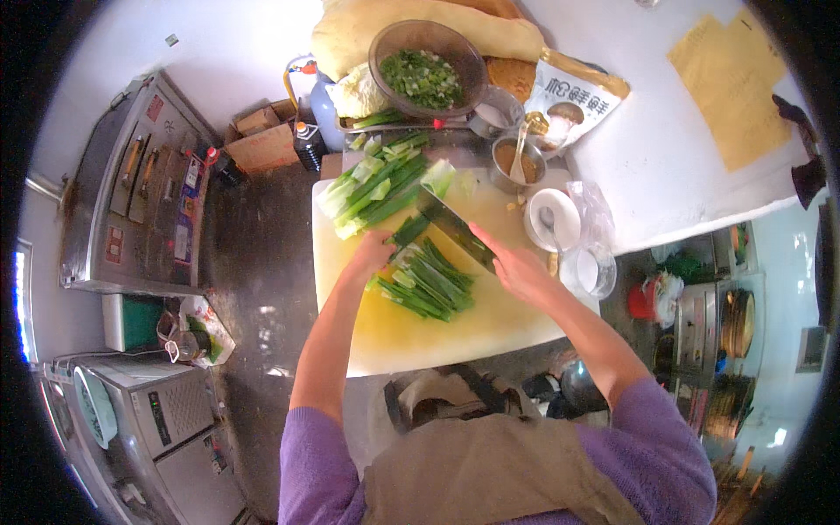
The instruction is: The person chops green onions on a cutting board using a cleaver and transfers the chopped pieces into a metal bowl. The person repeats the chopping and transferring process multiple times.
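A cleaver (pixel 454 226) is in the grip of my right hand (pixel 522 269), its blade slanting up and left across the white cutting board (pixel 380 351). My left hand (pixel 374 252) holds a bunch of green scallion or leek leaves (pixel 411 230) beside the blade. A pale cut piece of leek or scallion (pixel 438 176) lies at the blade's far end. Just below the blade rests a pile of cut green lengths (pixel 426 282). Longer stalks with pale ends (pixel 380 180) are heaped at the board's far left.
Behind the board, a brown bowl (pixel 387 42) holds chopped greens, next to a cabbage (pixel 357 92). On the right stand a metal pot with a spoon (pixel 518 167), a white bowl (pixel 552 220) and a clear container (pixel 594 269). A printed bag (pixel 571 105) leans behind them.
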Action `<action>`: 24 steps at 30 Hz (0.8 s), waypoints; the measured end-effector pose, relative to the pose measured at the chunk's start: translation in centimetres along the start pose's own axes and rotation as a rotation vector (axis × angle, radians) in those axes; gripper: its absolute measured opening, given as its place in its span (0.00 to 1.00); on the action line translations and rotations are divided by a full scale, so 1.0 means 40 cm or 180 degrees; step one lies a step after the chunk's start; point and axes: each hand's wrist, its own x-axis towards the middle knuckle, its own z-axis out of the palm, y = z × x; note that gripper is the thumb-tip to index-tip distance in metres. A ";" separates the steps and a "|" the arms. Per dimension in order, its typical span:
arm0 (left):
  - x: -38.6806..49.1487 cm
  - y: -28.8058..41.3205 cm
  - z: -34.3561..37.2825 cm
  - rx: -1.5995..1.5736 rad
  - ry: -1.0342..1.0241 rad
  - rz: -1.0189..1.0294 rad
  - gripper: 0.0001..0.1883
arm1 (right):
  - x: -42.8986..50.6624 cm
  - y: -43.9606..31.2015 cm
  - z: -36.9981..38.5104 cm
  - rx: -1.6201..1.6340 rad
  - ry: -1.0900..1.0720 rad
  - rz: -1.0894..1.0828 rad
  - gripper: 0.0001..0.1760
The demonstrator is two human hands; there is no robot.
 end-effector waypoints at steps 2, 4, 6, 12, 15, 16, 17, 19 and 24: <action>-0.003 -0.010 -0.005 -0.0069 0.0123 -0.0065 0.10 | 0.029 0.005 0.030 -0.0273 0.0133 -0.0088 0.45; -0.020 -0.016 -0.028 0.0015 0.0317 0.0050 0.10 | 0.039 0.019 0.058 -0.0460 0.0206 -0.0264 0.45; -0.045 -0.012 -0.072 0.0257 0.0551 0.0385 0.10 | 0.034 0.039 0.071 -0.0325 0.0450 -0.0364 0.45; 0.013 0.110 -0.041 -0.0731 0.0709 0.0307 0.07 | -0.118 0.066 0.085 0.1174 0.1477 -0.0272 0.43; 0.148 0.203 0.064 0.0276 0.0985 0.0369 0.10 | -0.212 0.092 0.068 0.1226 0.1291 0.0388 0.42; 0.182 0.222 0.108 0.0994 0.1242 0.0516 0.11 | -0.233 0.098 0.067 0.1251 0.1316 0.0421 0.43; 0.212 0.236 0.146 0.1646 0.1423 0.0561 0.12 | -0.250 0.101 0.071 0.1337 0.1300 0.0524 0.44; 0.223 0.233 0.213 0.2279 0.1836 0.0544 0.11 | -0.290 0.105 0.081 0.1489 0.1273 0.0571 0.43; 0.217 0.215 0.242 0.2700 0.1561 0.1087 0.12 | -0.352 0.107 0.112 0.1608 0.1300 0.0661 0.43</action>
